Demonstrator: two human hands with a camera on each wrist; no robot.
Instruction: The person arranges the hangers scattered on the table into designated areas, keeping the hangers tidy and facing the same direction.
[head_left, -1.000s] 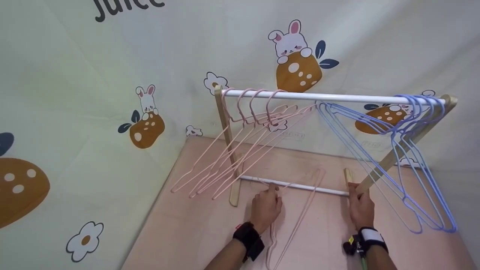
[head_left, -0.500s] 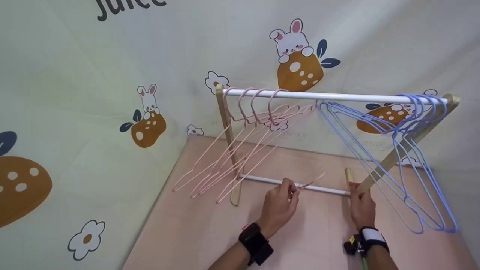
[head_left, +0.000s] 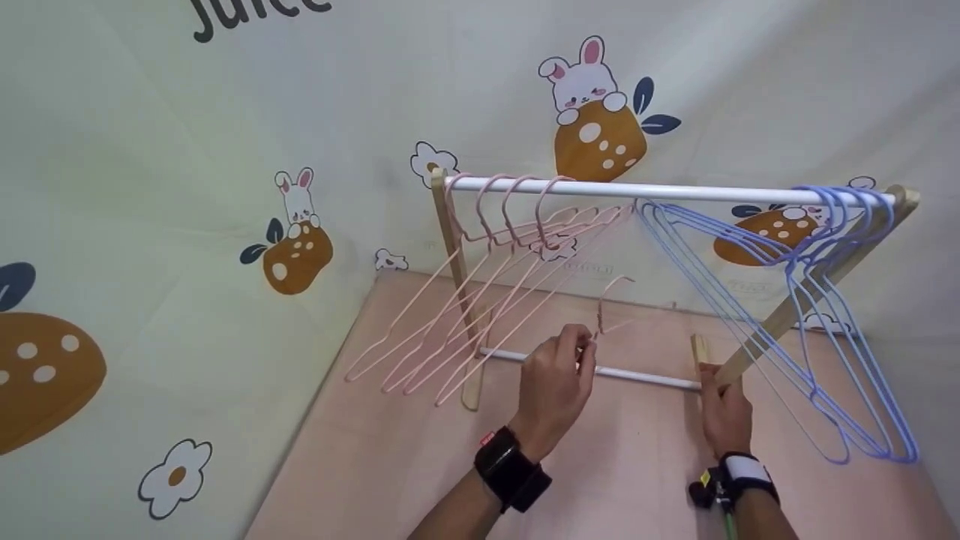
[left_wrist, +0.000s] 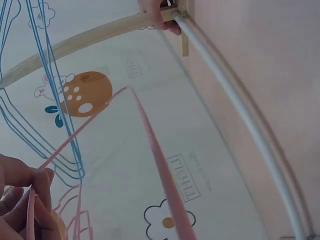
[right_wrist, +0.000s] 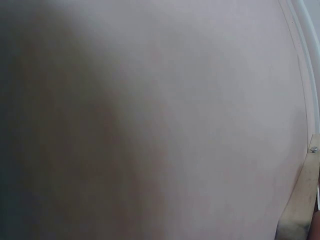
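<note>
Between thumb and fingers, my left hand (head_left: 553,379) pinches a pink clothes hanger (head_left: 601,306) near its neck, hook pointing up, below the rack's white top rail (head_left: 675,193). The left wrist view shows the held hanger (left_wrist: 159,155) large, one corner pointing toward the rack's right side. My right hand (head_left: 726,416) grips the base of the rack's right wooden leg, beside the lower white rail (head_left: 649,379). In the right wrist view, the wooden foot (right_wrist: 298,205) shows at the lower right edge and the gripping fingers are mostly hidden.
Several pink hangers (head_left: 495,300) hang at the rail's left end. Several blue hangers (head_left: 832,300) hang at its right end, jutting forward. The rack stands on a pink surface (head_left: 630,480), against a printed cloth backdrop (head_left: 360,90).
My left hand has gathered the pink hanger up from low in front of the lower rail and turned it hook-up, moving slightly right. My right hand keeps its grip on the rack.
</note>
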